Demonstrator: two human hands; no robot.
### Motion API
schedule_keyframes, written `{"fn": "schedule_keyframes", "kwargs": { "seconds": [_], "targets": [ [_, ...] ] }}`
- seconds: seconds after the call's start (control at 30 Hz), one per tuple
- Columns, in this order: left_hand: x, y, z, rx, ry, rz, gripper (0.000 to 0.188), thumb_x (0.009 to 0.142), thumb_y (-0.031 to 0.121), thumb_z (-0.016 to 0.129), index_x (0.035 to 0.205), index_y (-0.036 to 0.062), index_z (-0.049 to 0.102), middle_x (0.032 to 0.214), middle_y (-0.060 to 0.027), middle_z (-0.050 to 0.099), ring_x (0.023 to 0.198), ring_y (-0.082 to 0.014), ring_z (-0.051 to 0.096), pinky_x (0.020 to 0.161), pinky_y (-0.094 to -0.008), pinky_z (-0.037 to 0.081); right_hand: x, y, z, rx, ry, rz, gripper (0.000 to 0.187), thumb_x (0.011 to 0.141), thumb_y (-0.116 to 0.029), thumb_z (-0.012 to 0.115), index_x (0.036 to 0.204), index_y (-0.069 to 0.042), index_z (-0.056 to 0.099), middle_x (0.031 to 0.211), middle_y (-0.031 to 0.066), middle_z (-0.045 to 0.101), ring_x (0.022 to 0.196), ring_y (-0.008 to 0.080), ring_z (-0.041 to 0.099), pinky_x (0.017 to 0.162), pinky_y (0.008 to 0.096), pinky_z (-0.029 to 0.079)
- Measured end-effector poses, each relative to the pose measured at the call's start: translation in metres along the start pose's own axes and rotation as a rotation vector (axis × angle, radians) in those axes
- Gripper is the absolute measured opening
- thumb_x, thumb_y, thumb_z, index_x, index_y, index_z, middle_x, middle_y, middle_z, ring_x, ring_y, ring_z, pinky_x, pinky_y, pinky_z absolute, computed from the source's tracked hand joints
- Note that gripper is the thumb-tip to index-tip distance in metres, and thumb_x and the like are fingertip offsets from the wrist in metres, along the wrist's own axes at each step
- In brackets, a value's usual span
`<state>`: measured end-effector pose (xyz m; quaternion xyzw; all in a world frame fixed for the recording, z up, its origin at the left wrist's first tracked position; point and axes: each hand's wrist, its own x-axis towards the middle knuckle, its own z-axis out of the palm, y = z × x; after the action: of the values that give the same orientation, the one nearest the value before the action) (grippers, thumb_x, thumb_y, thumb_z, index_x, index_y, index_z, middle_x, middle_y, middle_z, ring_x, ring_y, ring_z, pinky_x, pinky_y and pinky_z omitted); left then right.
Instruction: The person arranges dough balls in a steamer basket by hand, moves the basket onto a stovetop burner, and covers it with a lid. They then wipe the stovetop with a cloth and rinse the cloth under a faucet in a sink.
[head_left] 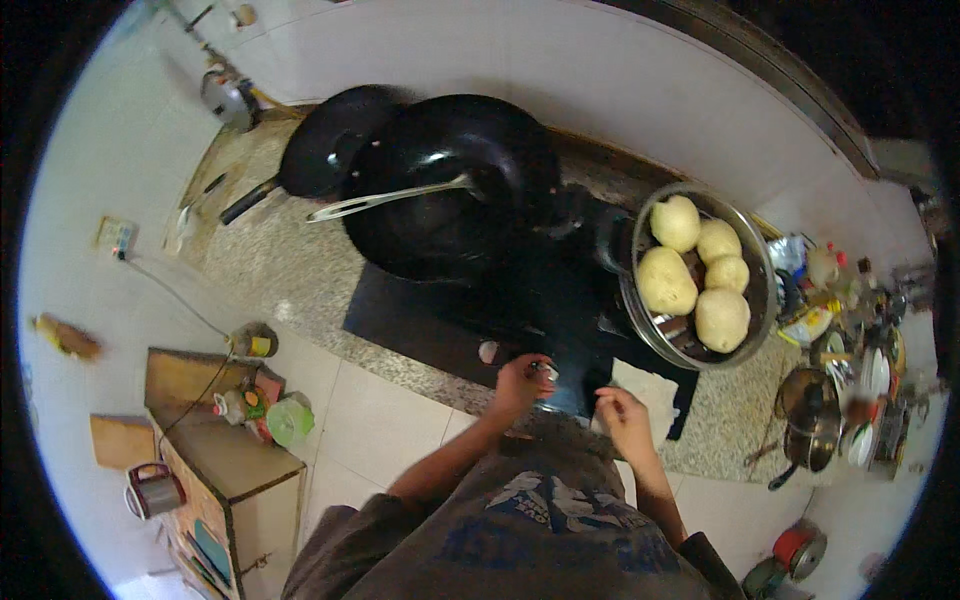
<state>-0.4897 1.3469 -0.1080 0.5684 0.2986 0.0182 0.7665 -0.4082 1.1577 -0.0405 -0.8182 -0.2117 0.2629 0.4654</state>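
From the head camera, looking down, the black stove [520,300] sits on the speckled stone tabletop [270,270] and everything else is placed around it.

The left hand [520,383] is at the stove's near edge, fingers curled round a small knob [545,371] on the front. It looks pinched between the fingertips, though the blur keeps me from seeing how firmly. Just left of that is a second pale knob [488,351], untouched. The right hand [622,412] hangs just right of the first, near the same front edge, loosely curled beside a white cloth [645,392] that lies on the stove's near right corner. I cannot tell whether it grips anything.

On the stove stands a big black wok [450,190], empty as far as I can see, with a long metal ladle [390,198] lying in it. Its long axis runs nearly level across the picture, the handle end pointing left past the wok's rim and the bowl end toward the wok's middle. A second dark pan [320,150] leans behind the wok on the left.

On the stove's right side is a steel steamer pot [752,262] holding five pale, round dough buns [667,280], plump and set close together.

By my reckoning, the buns look ready, the wok holds nothing, and the knob work is only beginning; I see no flame.
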Motion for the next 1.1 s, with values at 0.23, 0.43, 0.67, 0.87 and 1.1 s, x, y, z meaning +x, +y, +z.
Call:
{"fn": "schedule_keyframes", "kwargs": {
  "seconds": [0.23, 0.43, 0.67, 0.87, 1.1],
  "targets": [
    [0.0, -0.027, 0.006, -0.1, 0.161, 0.164, 0.028, 0.072, -0.002, 0.058, 0.1, 0.0, 0.055, 0.08, -0.0096, 0.063, 0.07, -0.0149, 0.061, 0.06, -0.0261, 0.051, 0.024, -0.046, 0.056, -0.255, -0.345, -0.189, 0.034, 0.081, -0.017, 0.053, 0.111, -0.001, 0.049, 0.111, 0.0216, 0.052, 0.096, 0.0376, 0.053, 0.082, 0.0392, 0.043],
    [-0.005, -0.012, 0.009, 0.006, 0.183, 0.161, 0.036, 0.064, -0.001, 0.06, 0.1, -0.0013, 0.055, 0.079, -0.0087, 0.064, 0.072, -0.0122, 0.059, 0.062, -0.0232, 0.046, 0.028, -0.046, 0.057, -0.347, -0.404, -0.21, 0.038, 0.081, -0.023, 0.052, 0.113, -0.002, 0.047, 0.109, 0.022, 0.052, 0.096, 0.038, 0.052, 0.082, 0.0405, 0.043],
    [-0.01, 0.007, 0.02, 0.091, 0.236, 0.132, 0.026, 0.074, 0.0, 0.06, 0.099, -0.0011, 0.054, 0.074, -0.0101, 0.064, 0.067, -0.0116, 0.059, 0.059, -0.0231, 0.046, 0.014, -0.032, 0.056, -0.41, -0.316, -0.237, 0.043, 0.081, -0.027, 0.053, 0.115, -0.001, 0.047, 0.116, 0.0216, 0.049, 0.103, 0.0362, 0.049, 0.087, 0.039, 0.041],
    [-0.009, -0.001, 0.018, -0.019, 0.206, 0.081, 0.022, 0.081, 0.001, 0.055, 0.103, 0.0001, 0.052, 0.08, -0.0127, 0.063, 0.071, -0.0164, 0.062, 0.059, -0.0257, 0.05, 0.009, -0.046, 0.04, -0.408, -0.421, -0.074, 0.043, 0.081, -0.029, 0.053, 0.115, -0.001, 0.049, 0.115, 0.0203, 0.049, 0.104, 0.0348, 0.048, 0.089, 0.0373, 0.039],
    [-0.01, -0.004, 0.023, -0.181, 0.205, -0.03, 0.023, 0.083, 0.002, 0.054, 0.106, 0.0041, 0.05, 0.085, -0.012, 0.062, 0.075, -0.0169, 0.062, 0.059, -0.0274, 0.052, 0.003, -0.039, 0.035, -0.464, -0.458, -0.067, 0.042, 0.082, -0.031, 0.051, 0.111, -0.001, 0.051, 0.109, 0.0204, 0.054, 0.099, 0.035, 0.052, 0.085, 0.0382, 0.042]
  ]
}}
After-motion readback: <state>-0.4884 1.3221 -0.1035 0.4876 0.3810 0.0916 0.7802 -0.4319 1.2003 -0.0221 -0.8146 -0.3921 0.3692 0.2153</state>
